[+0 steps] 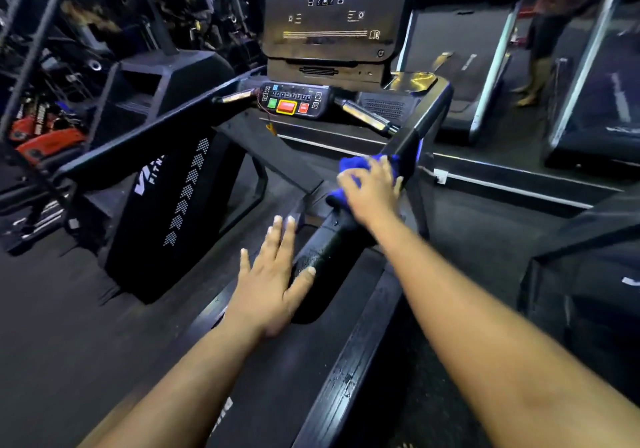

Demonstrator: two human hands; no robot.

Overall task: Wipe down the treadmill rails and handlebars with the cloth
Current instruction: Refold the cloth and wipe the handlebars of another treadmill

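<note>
Mid-wipe on the right handrail (332, 239): right hand (372, 193) grasping the blue cloth (349, 165) against it, left hand (273, 279) released, fingers spread beside. Next, probably sliding toward the console (294, 101).

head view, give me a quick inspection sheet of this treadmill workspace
surface: black right handrail, looks wet near its end
job's things: blue cloth bunched on the rail
clutter: nothing seen
hands: right hand presses the cloth on the rail; left hand spread flat, holding nothing
cables: thin cord hanging below the control panel
surroundings: dark console screen, other treadmills to the right, a person standing far right
</note>
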